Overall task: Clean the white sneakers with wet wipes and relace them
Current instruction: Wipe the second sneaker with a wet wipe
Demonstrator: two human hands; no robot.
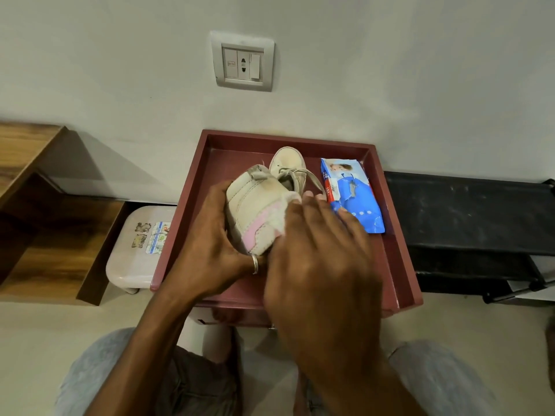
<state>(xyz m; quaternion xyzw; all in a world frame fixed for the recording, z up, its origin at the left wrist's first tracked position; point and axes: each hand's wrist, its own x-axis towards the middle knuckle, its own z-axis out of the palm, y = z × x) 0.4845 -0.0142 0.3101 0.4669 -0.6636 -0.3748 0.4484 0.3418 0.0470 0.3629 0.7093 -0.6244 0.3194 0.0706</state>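
**Item: held sneaker** [255, 211]. White with a pink stripe, heel towards the wearer, raised off the red tray [181, 211] and enclosed between both sets of fingers. The upper was dingy and grey-stained near the heel tab. Its laces were out of view.

**Wet wipe** [285, 214]. Lay under the right fingers, flat against the sneaker's side.

**Progress (judged).** Wiping of the first shoe was under way and far from finished. The second sneaker [288, 163], just beyond the fingertips, looked unwiped, its laces loose and trailing. Relacing was not started.

**Left hand** [210, 244]. The fingers [220, 190] were curled round the heel and sole, gripping the shoe, with a ring on one finger.

**Right hand** [321, 256]. The fingers [309, 198] were extended, nearly straight and close together, pressing the wipe to the shoe. The thumb was hidden, so any pinch on the wipe could not be told.

**Wipes pack** [354, 196]. Blue, lying flat in the tray just past the right fingers on their outer side.
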